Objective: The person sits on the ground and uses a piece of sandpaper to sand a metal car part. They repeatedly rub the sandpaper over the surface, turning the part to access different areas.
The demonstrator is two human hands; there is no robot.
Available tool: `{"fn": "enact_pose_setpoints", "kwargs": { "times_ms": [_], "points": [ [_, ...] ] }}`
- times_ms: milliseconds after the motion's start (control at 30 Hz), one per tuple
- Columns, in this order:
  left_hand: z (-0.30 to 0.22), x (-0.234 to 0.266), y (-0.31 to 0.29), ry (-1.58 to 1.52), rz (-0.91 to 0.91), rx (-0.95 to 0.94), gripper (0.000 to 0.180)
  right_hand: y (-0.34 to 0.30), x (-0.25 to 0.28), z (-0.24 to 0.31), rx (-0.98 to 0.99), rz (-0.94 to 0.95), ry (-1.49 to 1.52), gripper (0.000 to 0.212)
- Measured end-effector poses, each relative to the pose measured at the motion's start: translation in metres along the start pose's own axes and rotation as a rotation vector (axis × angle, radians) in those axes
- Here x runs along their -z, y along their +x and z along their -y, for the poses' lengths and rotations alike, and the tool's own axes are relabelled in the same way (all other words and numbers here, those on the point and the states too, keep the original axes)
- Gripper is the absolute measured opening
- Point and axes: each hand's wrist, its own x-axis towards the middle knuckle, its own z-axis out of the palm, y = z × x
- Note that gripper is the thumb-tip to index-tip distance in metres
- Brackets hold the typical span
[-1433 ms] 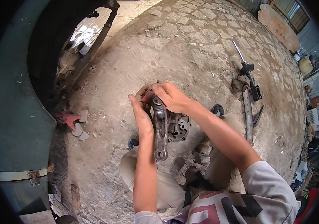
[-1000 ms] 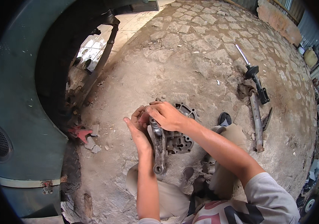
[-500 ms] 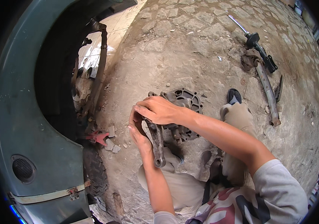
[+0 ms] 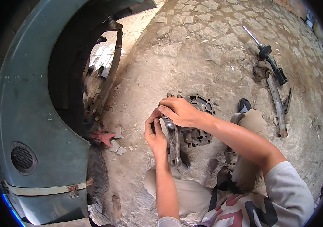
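Note:
A dirty grey metal arm [image 4: 174, 145] with a round eye at its lower end hangs between my hands, tilted slightly. My right hand [image 4: 180, 110] is closed over its upper end, the back of the hand turned up. To the left of that end, my left hand [image 4: 156, 134] has its fingers curled up to meet the right fingertips; whatever they grip is hidden. Just behind lies a grey cast metal housing [image 4: 201, 138] with a flange full of bolt holes, partly covered by my right hand and forearm.
A dark green vehicle body [image 4: 17, 102] with an open wheel arch stands left. Near it are a red metal stand [image 4: 103, 137] and broken stones [image 4: 116, 145]. A shock absorber [image 4: 270, 58] and a rusty metal bar [image 4: 277, 104] lie on the stony ground [image 4: 214, 56] at right.
The view has shifted, so the scene sits further right. My left hand has drawn back a little from the metal arm, its fingers more curled. The arm hangs more upright.

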Motion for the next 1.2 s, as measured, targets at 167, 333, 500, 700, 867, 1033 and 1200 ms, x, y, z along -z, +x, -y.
{"fn": "enact_pose_setpoints", "kwargs": {
  "times_ms": [167,333,500,700,867,1033,1200],
  "points": [
    [0.000,0.008,-0.001,0.049,0.012,-0.039,0.018,0.004,-0.002,0.004,-0.033,0.031,0.042,0.043],
    [0.001,0.006,0.005,-0.008,0.075,-0.010,0.016,0.004,-0.001,0.004,-0.013,0.054,0.046,0.045],
    [0.000,0.004,-0.004,-0.031,0.015,-0.013,0.040,0.005,-0.001,0.003,-0.061,0.073,0.039,0.047],
    [-0.004,0.013,-0.006,-0.213,0.019,-0.001,0.048,0.003,-0.010,0.003,-0.089,0.018,0.065,0.049],
    [0.002,0.007,0.001,0.061,0.016,-0.078,0.030,0.005,-0.011,0.000,-0.089,-0.068,0.148,0.049],
    [-0.003,0.009,0.003,-0.066,-0.053,-0.030,0.015,0.003,-0.013,0.011,-0.053,-0.064,0.140,0.048],
    [0.007,0.005,0.003,0.095,-0.029,-0.126,0.019,0.003,-0.014,0.004,-0.043,-0.052,0.047,0.047]
  ]
}}
